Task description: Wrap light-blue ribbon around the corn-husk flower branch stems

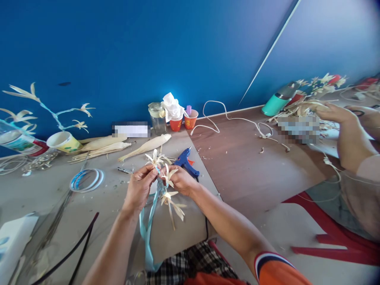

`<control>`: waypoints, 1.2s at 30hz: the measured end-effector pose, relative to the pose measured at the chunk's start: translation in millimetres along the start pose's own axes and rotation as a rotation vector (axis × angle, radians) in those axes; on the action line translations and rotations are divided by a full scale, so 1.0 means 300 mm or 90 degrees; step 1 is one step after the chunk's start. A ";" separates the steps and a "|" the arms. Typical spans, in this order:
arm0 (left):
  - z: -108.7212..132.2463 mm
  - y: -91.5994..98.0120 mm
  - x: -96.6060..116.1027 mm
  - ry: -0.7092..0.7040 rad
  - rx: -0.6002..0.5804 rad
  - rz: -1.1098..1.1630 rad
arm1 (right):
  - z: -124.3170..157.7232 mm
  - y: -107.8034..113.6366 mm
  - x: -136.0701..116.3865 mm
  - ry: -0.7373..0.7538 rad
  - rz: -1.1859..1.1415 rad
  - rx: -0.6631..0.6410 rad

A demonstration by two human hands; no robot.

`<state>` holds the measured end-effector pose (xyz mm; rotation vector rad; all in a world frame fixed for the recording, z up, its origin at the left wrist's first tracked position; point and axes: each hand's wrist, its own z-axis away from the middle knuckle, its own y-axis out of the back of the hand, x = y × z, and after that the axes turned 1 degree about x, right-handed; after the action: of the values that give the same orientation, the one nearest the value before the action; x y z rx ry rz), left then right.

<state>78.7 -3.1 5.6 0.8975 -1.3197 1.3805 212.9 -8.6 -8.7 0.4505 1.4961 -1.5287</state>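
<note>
My left hand (141,184) is closed, thumb and finger pinching a light-blue wrapped stem just below a cream husk flower (155,159). Close against it, my right hand (181,180) is closed on the same flower stem; its fingertips are partly hidden behind a second flower (169,175). Lower down, more pale flowers (169,196) stick out from the stem. A light-blue ribbon (150,233) hangs from the stem in a long loop towards my lap. A blue glue gun (185,161) lies on the table just beyond my right hand.
Left of my hands lie rolls of tape (87,180) and dried husks (145,147). A yellow cup (63,141) bears a finished-looking flower branch. Red paper cups (190,119) and a glass jar (158,118) stand by the wall. At right, another person's hand (334,112) reaches over husk scraps.
</note>
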 end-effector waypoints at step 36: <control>0.029 0.010 0.000 -0.119 -0.018 -0.375 | 0.001 0.009 -0.015 0.016 -0.076 0.073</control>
<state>74.6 -11.5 5.9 1.2936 -1.0816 0.8316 217.4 -7.0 -6.7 0.4556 1.4824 -1.7156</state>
